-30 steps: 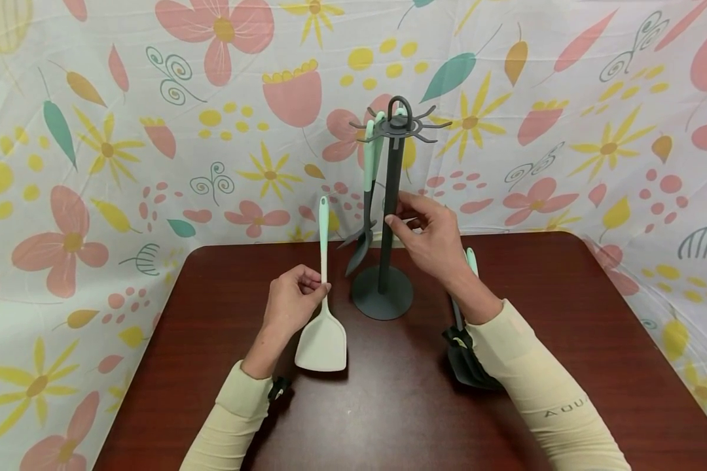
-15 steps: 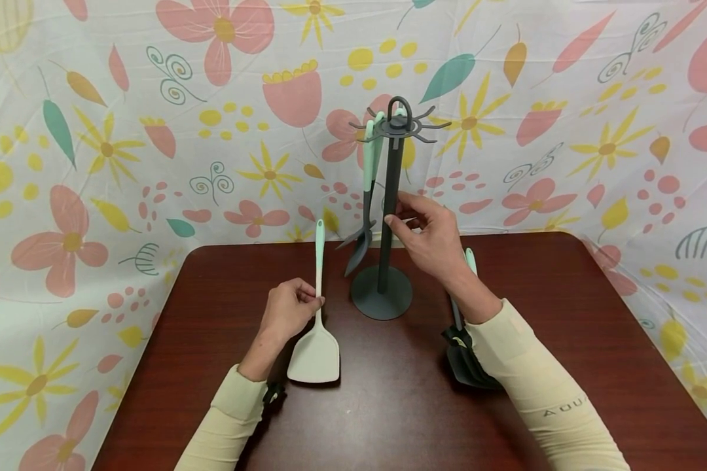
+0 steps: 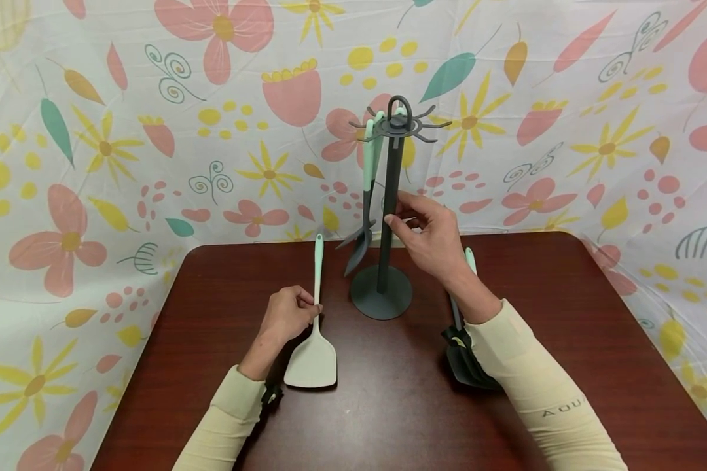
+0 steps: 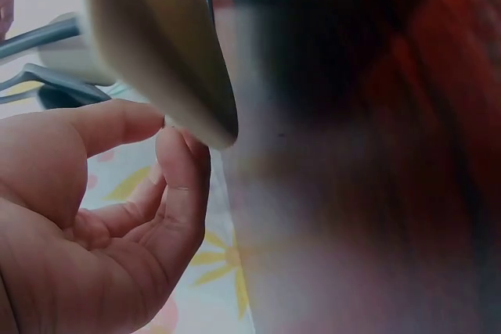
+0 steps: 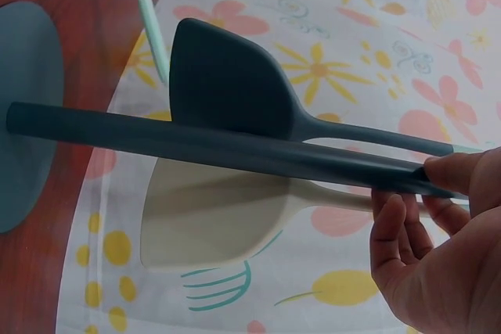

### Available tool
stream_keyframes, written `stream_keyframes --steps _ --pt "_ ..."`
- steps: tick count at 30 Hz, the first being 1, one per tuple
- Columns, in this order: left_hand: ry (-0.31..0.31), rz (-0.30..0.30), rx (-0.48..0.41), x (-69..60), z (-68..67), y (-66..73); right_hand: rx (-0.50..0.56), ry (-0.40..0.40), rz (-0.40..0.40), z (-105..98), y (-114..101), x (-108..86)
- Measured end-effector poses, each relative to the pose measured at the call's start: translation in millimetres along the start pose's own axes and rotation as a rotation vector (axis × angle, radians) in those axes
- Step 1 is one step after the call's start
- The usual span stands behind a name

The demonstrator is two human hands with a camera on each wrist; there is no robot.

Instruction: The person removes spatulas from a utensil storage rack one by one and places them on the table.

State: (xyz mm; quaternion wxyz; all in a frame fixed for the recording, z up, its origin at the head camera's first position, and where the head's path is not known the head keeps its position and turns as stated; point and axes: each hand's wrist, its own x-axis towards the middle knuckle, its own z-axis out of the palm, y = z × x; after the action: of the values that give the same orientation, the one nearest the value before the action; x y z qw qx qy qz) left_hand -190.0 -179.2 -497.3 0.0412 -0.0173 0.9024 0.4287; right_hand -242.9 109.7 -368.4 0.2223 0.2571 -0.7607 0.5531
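My left hand (image 3: 285, 315) pinches the thin shaft of a cream spatula (image 3: 311, 363) with a mint-green handle. Its broad blade points toward me, low over the table; I cannot tell whether it touches. In the left wrist view thumb and fingertips meet behind the blurred blade (image 4: 156, 44). My right hand (image 3: 433, 239) holds the pole of a dark grey utensil stand (image 3: 391, 176) between thumb and fingers. The stand is upright on its round base. Utensils with mint handles (image 3: 368, 157) hang from its hooks. Behind the pole, the right wrist view shows a dark turner (image 5: 227, 76) and a cream turner (image 5: 211, 224).
A dark utensil (image 3: 465, 366) with a mint handle lies on the brown table (image 3: 389, 418) at the right, partly covered by the right forearm. A flower-patterned cloth (image 3: 241, 131) hangs behind the table's back edge. Several bare hooks (image 3: 430, 125) stick out from the stand's top.
My left hand has moved the cream spatula toward me, lower and slightly left, away from the stand. The right hand and the stand have stayed in place.
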Motion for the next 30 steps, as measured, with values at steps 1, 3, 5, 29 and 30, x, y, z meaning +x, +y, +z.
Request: stream_keyframes --steps 1,3,5,29,30 --pt "-0.002 -0.002 -0.001 0.3 0.4 -0.8 0.003 -0.002 0.001 -0.2 0.5 -0.1" --pt "-0.003 -0.010 0.002 1.1 0.6 -2.0 0.009 -0.005 0.003 -0.8 0.6 -0.1" --pt "-0.001 -0.013 0.007 1.9 0.9 -3.0 0.018 -0.009 0.000 -1.0 1.0 0.1" --pt "-0.052 -0.058 0.010 7.4 3.1 -10.3 0.019 -0.009 0.004 -1.2 2.5 -0.1" --pt "-0.052 -0.058 0.007 7.4 3.4 -10.0 0.018 -0.009 0.005 -1.3 2.4 -0.1"
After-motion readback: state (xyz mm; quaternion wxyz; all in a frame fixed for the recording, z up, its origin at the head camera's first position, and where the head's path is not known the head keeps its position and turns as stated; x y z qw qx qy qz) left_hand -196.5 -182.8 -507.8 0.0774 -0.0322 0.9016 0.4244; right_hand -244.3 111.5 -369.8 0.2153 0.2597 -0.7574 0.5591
